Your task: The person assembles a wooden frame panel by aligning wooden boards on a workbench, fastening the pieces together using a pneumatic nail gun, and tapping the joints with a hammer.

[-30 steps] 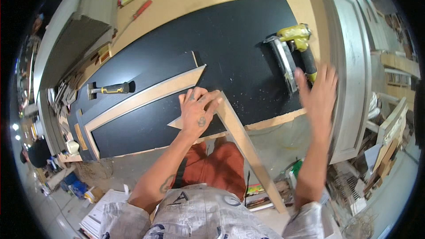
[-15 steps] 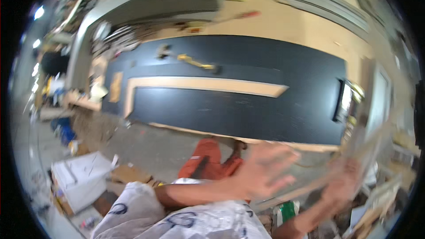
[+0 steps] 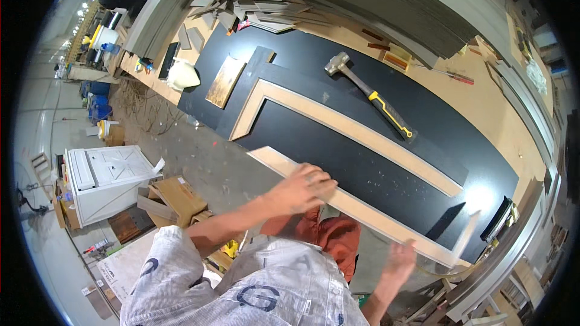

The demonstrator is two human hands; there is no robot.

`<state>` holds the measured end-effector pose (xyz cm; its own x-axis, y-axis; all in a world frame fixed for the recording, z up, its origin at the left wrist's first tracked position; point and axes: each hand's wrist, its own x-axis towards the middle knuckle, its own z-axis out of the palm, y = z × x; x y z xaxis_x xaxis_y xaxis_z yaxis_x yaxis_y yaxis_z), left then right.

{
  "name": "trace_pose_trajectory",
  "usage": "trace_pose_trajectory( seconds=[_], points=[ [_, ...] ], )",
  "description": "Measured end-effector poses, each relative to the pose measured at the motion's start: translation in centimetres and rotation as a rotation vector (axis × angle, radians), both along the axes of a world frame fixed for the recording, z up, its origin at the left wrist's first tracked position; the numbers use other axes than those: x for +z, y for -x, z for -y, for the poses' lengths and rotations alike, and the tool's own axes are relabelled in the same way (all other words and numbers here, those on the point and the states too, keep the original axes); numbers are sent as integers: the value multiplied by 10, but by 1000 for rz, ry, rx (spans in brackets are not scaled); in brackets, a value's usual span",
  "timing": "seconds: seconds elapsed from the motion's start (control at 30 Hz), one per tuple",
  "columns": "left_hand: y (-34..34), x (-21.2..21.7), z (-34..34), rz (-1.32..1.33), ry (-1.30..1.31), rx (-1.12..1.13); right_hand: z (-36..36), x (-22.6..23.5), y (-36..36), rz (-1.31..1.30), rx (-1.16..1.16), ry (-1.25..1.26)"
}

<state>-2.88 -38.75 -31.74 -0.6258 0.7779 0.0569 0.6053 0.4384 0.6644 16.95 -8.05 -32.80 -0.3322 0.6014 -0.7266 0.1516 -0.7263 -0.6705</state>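
My left hand (image 3: 302, 188) is closed over an L-shaped frame piece (image 3: 368, 212) of tan wood with pale edges, held along the near edge of the black board (image 3: 356, 163). My right hand (image 3: 399, 264), slightly blurred, grips the piece's near edge close to its right corner, where a short leg (image 3: 466, 234) turns away from me. A matching L-shaped frame piece (image 3: 350, 124) lies flat on the board, its short leg at the left. Beyond it rests a hammer (image 3: 371, 93) with a steel head and a black and yellow handle.
Grey panels (image 3: 362, 6) are stacked along the back, with loose strips (image 3: 266, 9) beside them. A small wood block (image 3: 226, 81) sits at the board's left. A screwdriver (image 3: 462, 78) lies at the far right. Cardboard boxes (image 3: 178, 196) and a white cabinet (image 3: 112, 175) stand on the floor at left.
My view has turned. My left hand was open in the air and now holds the frame piece. The piece has come from the right side to the board's near edge.
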Motion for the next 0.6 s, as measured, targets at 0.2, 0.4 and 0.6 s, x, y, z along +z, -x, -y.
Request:
trace_pose_trajectory(
  seconds=[0.2,0.4,0.6],
  points=[
    [14,-15,49,-26,207,41,45,-11,42,-114,120,123],
    [22,-12,38,-121,344,68,11,-5,36,168,561,38],
    [15,4,33,-131,431,151,-60,6,16,395,463,-1008]
  ],
)
